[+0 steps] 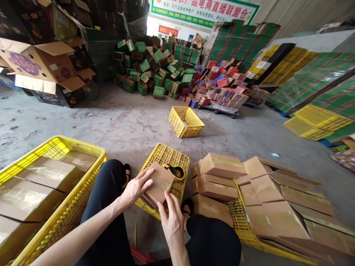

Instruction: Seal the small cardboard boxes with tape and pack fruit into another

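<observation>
Head camera view: a small, flat brown cardboard box (160, 183) lies on the lattice top of a yellow plastic crate (181, 159), which stands on the grey concrete floor (124, 125) between the person's knees in dark trousers (216, 236). The left hand (135, 188) is spread, its extended fingers resting on the box's upper face near the left edge. The right hand (172, 218) touches the near right edge with its fingertips, thumb apart from the fingers; whether it pinches the cardboard, I cannot tell. Just beyond the box, on the same crate, sits a black-and-yellow tape dispenser (172, 170).

To the left, a large yellow slatted plastic crate (80, 142) holds taped brown cartons (46, 171). To the right, brown cartons are stacked (222, 164), with flattened brown cardboard cartons (277, 218) beside them over another yellow crate. A smaller yellow plastic basket (180, 127) stands ahead on the floor. Farther back lie a heap of green boxes (159, 92) and a pile of red and blue boxes (222, 83).
</observation>
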`<control>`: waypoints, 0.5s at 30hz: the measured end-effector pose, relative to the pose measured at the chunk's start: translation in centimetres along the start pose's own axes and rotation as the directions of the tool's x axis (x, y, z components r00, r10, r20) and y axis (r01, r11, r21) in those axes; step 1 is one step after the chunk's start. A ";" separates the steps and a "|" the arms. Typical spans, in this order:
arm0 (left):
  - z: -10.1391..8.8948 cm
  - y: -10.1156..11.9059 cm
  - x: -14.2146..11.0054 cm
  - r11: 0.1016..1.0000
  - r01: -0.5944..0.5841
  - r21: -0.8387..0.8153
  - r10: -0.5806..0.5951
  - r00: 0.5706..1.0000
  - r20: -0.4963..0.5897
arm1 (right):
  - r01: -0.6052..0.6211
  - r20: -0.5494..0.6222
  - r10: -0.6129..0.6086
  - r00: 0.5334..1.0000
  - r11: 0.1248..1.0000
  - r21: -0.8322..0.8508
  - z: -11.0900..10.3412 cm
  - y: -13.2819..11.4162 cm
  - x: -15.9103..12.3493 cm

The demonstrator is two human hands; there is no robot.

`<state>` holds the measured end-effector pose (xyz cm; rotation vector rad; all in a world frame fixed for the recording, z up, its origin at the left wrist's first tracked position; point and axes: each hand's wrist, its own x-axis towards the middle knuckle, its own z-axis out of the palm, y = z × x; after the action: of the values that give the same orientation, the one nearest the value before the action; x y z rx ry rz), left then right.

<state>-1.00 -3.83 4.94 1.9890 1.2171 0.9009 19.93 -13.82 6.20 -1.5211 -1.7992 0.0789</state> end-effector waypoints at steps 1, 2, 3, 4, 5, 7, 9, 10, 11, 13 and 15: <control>0.1 0.0 0.0 1.000 0.002 0.002 -0.002 1.000 0.000 | 0.008 -0.008 -0.008 1.000 1.000 0.000 0.0 0.0 0.0; 0.1 0.0 0.0 1.000 0.002 0.003 -0.002 1.000 -0.001 | 0.014 -0.014 -0.014 1.000 1.000 0.004 0.0 0.0 0.0; 0.1 0.0 -0.1 1.000 0.003 0.002 -0.003 1.000 -0.003 | 0.015 -0.019 -0.015 1.000 1.000 0.012 0.0 0.0 0.1; 0.1 0.0 -0.1 1.000 0.005 0.001 -0.005 1.000 -0.005 | 0.011 -0.020 -0.010 1.000 1.000 0.025 -0.1 -0.1 0.2; 0.1 0.0 -0.1 1.000 0.009 0.000 -0.009 1.000 -0.007 | 0.000 -0.018 0.001 1.000 0.999 0.039 -0.1 -0.2 0.3; 0.0 0.0 0.0 1.000 0.017 -0.003 -0.017 1.000 -0.004 | -0.038 -0.012 0.039 0.999 0.998 0.059 -0.1 -0.3 0.4; 0.0 0.0 0.0 1.000 0.020 -0.009 -0.020 1.000 0.007 | -0.062 -0.008 0.062 0.998 0.996 0.061 -0.1 -0.4 0.3; -0.1 0.1 0.0 1.000 0.018 -0.013 -0.018 1.000 0.010 | -0.062 -0.007 0.063 0.998 0.997 0.054 -0.1 -0.4 0.2; -0.1 0.0 0.0 1.000 0.016 -0.015 -0.016 1.000 0.011 | -0.058 -0.008 0.058 0.998 0.997 0.043 0.0 -0.5 0.0; 0.0 0.0 -0.1 1.000 0.014 -0.021 -0.014 1.000 0.002 | -0.041 -0.012 0.041 0.999 0.999 0.022 0.0 -0.5 -0.2; 0.1 -0.1 -0.1 0.999 0.023 -0.032 -0.024 1.000 -0.013 | -0.034 -0.020 0.034 0.999 0.999 0.011 0.0 -0.6 -0.2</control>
<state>-0.99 -3.92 4.75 1.9425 1.2235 0.9178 19.43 -14.16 6.35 -1.5404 -1.7548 0.0894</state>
